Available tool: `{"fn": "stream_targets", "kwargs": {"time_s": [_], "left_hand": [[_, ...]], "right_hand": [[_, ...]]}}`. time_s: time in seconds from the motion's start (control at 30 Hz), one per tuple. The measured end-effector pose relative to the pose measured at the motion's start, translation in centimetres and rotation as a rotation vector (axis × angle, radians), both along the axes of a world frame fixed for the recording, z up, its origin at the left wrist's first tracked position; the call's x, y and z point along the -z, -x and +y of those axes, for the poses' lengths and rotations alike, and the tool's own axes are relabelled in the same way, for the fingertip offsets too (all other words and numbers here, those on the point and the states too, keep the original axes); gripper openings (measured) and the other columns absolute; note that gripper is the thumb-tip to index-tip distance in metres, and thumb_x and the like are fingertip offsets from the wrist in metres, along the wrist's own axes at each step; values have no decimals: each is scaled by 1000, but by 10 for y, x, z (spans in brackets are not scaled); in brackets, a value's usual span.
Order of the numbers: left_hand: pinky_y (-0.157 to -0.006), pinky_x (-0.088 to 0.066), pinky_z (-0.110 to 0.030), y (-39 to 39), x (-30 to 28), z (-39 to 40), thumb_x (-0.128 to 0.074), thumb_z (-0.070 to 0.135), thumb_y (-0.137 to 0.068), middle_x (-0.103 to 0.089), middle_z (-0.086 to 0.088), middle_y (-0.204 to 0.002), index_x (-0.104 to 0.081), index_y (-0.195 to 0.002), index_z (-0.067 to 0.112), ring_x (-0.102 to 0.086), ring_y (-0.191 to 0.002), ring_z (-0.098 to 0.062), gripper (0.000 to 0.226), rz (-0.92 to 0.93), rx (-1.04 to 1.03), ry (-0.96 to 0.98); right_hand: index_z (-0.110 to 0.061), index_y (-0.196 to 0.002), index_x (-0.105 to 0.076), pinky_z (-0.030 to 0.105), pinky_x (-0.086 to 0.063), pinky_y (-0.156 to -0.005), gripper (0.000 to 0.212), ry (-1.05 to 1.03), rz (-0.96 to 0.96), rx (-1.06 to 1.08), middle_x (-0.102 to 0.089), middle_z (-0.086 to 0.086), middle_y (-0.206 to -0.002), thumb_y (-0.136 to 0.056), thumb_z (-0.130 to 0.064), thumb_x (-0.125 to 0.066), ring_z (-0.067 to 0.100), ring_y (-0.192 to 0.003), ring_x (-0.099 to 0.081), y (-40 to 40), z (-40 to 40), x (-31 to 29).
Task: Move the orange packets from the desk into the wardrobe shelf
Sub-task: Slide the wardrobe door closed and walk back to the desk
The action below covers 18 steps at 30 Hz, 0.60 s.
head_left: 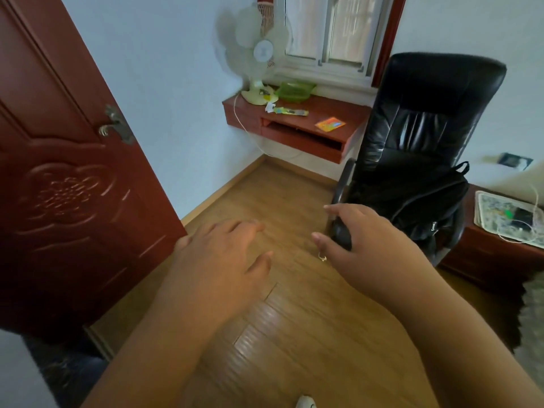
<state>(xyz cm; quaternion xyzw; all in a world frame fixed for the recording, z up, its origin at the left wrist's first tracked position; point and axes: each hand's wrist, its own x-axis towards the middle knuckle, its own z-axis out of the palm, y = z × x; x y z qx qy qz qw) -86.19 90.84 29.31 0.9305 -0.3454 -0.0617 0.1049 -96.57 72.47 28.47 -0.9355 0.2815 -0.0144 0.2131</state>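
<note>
Approaching far tabletop (347, 111) | both hands empty: left hand (223, 251) spread, right hand (362, 234) loosely curled by chair (426, 128) | pinch orange packets (330, 124) together, skirt chair on the left

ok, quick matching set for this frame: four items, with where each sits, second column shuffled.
Items:
1. orange packet
2. fan
3. backpack
4. right hand

Places:
A. on the chair seat
B. at the chair's armrest
C. desk top, right part
D. desk's left end, by the window

Pairs: 1-C, 2-D, 3-A, 4-B
</note>
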Motion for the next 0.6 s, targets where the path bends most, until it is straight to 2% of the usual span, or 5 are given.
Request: {"fn": "stream_targets", "kwargs": {"time_s": [0.2, 0.33, 0.6], "left_hand": [[-118, -29, -44, -40, 6, -51, -41, 60, -99, -41, 26, -148, -32, -145, 53, -35, -137, -2, 48, 69, -13, -8], [-116, -29, -41, -69, 15, -81, -41, 59, -99, -42, 27, -147, -33, -145, 51, -36, -134, -1, 47, 74, 4, 15], [-113, -32, -40, -159, 30, -135, -40, 61, -98, -43, 26, -145, -32, -143, 53, -37, -134, -1, 47, 100, 59, 44]], "right_hand": [[-39, -156, -35, 47, -50, -111, 67, -12, 43, -19, -46, -12, -156, -96, -66, -50, 16, -137, -51, -39, -55, 3], [-40, -156, -35, 48, -48, -113, 66, -3, 75, -4, -45, -13, -157, -97, -66, -49, 15, -138, -50, -64, -86, 6], [-39, -154, -37, 45, -53, -107, 66, 32, 118, 31, -49, -13, -152, -96, -66, -50, 13, -132, -54, -146, -129, 11]]}}
